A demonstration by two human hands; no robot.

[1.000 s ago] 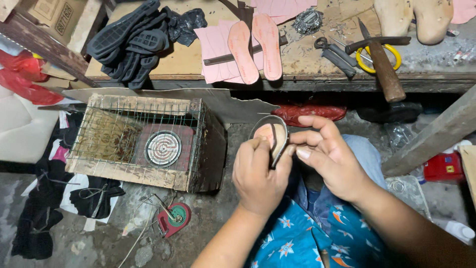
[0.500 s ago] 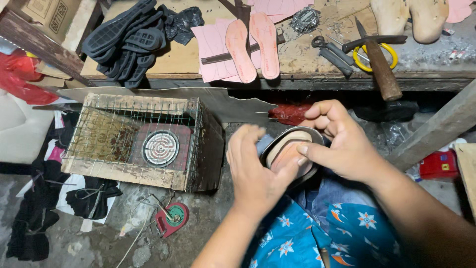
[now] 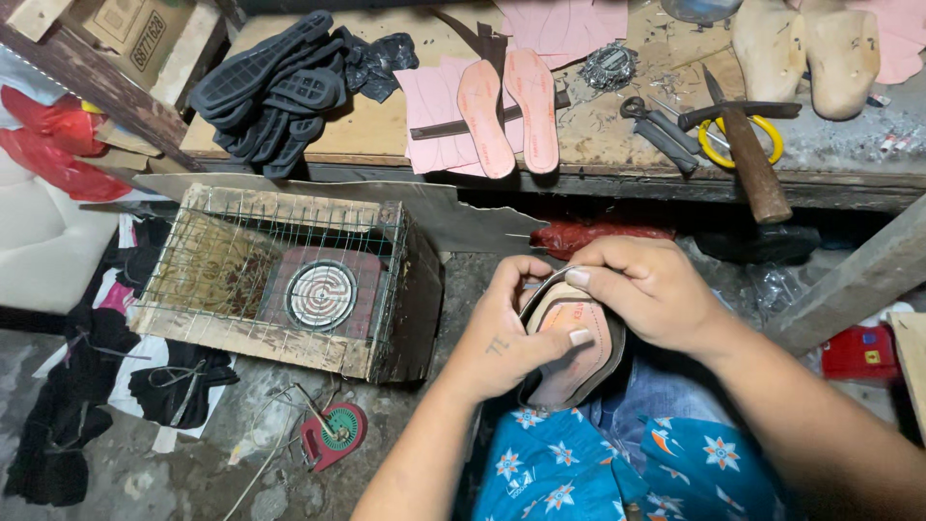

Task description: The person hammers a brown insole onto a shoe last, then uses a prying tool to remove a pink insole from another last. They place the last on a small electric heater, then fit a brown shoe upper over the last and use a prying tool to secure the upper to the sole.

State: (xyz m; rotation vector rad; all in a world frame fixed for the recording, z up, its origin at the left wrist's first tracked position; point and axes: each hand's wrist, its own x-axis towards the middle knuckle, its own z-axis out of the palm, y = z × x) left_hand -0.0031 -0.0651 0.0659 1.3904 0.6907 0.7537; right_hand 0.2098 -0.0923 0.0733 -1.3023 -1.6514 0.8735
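At the far left, dark cloth scraps [image 3: 68,415] lie on the floor, with red plastic [image 3: 48,145] above them. On the desk [image 3: 386,145] a heap of black soles [image 3: 275,87] rests at its left end. Below the desk stands a wooden crate [image 3: 280,280] fronted with wire mesh, and a round coil heater [image 3: 321,294] shows inside it. A small red and green spool [image 3: 335,434] lies on the floor just in front of the crate.

Further right on the desk, two pink insoles [image 3: 506,111] lie side by side on pink sheets [image 3: 434,106].

Low in the middle, the left hand [image 3: 506,333] grips a shoe [image 3: 574,342] from its left side, thumb pressed across the tan insole face. The shoe is held over the person's lap, sole side up, with its dark upper edge wrapped around the rim. The right hand [image 3: 646,289] closes on the shoe from above and the right, its fingers curled over the toe end and rim. Both hands are shut firmly on the shoe, and they touch each other at the fingertips. A blue flowered shirt [image 3: 617,463] fills the bottom edge under the forearms.

Right of the insoles on the desk lie grey pincers [image 3: 661,125], then a hammer [image 3: 748,159] with a wooden handle, lying over yellow-handled scissors [image 3: 762,140]. Two pale wooden lasts [image 3: 805,48] sit at the desk's upper right. A red box [image 3: 858,352] lies on the floor at the far right, beside a slanting wooden beam [image 3: 849,285].
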